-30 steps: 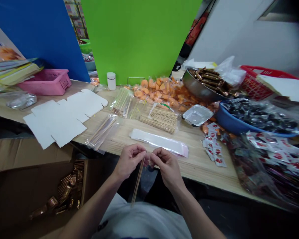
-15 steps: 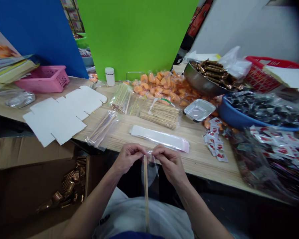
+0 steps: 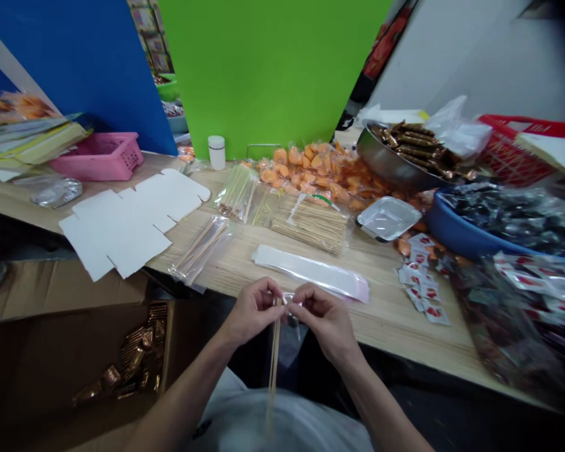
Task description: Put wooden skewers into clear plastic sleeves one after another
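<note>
In front of my lap, a clear plastic bag (image 3: 289, 348) hangs with a few thin bamboo sticks (image 3: 275, 358) standing upright in it. My left hand (image 3: 252, 314) is closed in a pinch on the bag's top edge, by the upper ends of the sticks. Opposite it, my right hand (image 3: 327, 320) pinches the other top corner, and the fingertips nearly meet. A small whitish bit of film (image 3: 287, 297) shows between them. Just beyond lies a stack of flat clear bags (image 3: 311, 272) on the table (image 3: 381, 314).
To the left lie bagged sticks (image 3: 200, 248) and flat white card (image 3: 122, 229). Farther back are a skewer pack (image 3: 311, 223), orange wrapped pieces (image 3: 320, 169) and a plastic tray (image 3: 388, 216). Sachets (image 3: 424, 282) and a blue basin (image 3: 466, 229) stand right; a cardboard box (image 3: 66, 292) sits lower left.
My fingertips have drawn closer together at the bag's mouth, and the bag's top looks gathered or folded where it hung spread. The view has shifted slightly.
</note>
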Demonstrator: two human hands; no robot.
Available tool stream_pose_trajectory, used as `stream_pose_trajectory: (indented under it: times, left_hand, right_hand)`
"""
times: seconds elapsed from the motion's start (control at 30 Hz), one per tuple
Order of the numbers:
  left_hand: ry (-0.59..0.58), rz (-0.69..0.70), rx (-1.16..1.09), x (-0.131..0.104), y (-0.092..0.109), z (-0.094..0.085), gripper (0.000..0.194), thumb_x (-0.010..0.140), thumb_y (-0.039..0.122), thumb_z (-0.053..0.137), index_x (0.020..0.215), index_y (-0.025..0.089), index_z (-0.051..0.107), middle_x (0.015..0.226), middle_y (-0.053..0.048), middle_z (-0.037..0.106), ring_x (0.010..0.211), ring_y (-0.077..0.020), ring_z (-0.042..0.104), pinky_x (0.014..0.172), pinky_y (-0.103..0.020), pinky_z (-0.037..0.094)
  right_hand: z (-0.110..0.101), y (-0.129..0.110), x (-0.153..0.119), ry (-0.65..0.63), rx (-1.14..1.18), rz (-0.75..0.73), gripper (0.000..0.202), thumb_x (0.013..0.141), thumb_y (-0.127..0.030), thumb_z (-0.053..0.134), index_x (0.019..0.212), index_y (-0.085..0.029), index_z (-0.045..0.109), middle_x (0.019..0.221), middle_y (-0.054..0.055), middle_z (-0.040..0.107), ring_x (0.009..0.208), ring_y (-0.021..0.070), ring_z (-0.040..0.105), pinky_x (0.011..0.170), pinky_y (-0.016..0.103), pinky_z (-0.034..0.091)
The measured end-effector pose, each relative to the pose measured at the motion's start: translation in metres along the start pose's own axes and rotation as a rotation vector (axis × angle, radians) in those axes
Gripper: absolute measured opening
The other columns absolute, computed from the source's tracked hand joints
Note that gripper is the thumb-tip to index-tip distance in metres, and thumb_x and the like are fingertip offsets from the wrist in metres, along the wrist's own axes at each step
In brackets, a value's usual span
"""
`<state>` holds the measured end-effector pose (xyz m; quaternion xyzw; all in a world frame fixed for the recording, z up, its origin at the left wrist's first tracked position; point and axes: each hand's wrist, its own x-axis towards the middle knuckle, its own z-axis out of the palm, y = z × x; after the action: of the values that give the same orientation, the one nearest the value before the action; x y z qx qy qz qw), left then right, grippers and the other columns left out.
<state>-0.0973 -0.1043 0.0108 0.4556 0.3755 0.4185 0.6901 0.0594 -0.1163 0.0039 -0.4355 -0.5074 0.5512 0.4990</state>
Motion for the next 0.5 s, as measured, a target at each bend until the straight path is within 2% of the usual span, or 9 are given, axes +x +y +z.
stream_pose_trajectory:
  times: [0.13,0.23,0.33,0.5]
  left_hand:
    - [0.058,0.003,0.019,0.005,0.000,-0.003,0.018,0.067,0.016,0.061,0.080,0.016,0.048,0.055,0.005,0.054,0.049,-0.0067,0.052,0.052,-0.018,0.040]
    - [0.144,0.062,0.120,0.013,0.010,-0.018,0.016,0.067,0.016,0.060,0.080,0.015,0.051,0.059,0.005,0.053,0.050,-0.0058,0.050,0.052,-0.018,0.039]
    - [0.257,0.144,0.267,0.029,0.033,-0.052,0.015,0.066,0.017,0.059,0.080,0.015,0.054,0.062,0.004,0.054,0.053,-0.0068,0.051,0.054,-0.019,0.041]
    - [0.423,0.217,0.642,0.074,0.080,-0.132,0.021,0.059,0.016,0.057,0.080,0.014,0.057,0.067,0.001,0.059,0.059,-0.0112,0.055,0.057,-0.022,0.043]
  right_hand:
    - [0.004,0.003,0.007,0.019,-0.096,-0.024,0.016,0.071,-0.026,0.069,0.069,-0.018,0.055,0.066,-0.002,0.051,0.059,0.0115,0.048,0.053,0.023,0.041]
    - [-0.004,0.004,0.020,0.029,-0.187,-0.063,0.015,0.072,-0.027,0.066,0.068,-0.018,0.054,0.063,-0.002,0.051,0.058,0.0119,0.049,0.054,0.024,0.041]
    - [-0.026,0.000,0.048,0.041,-0.369,-0.123,0.011,0.074,-0.025,0.062,0.069,-0.018,0.055,0.062,-0.001,0.054,0.058,0.0127,0.051,0.054,0.025,0.041]
    - [-0.073,-0.016,0.122,0.089,-0.991,-0.166,0.011,0.074,-0.018,0.051,0.074,-0.014,0.061,0.071,0.003,0.062,0.065,0.0141,0.057,0.059,0.024,0.042]
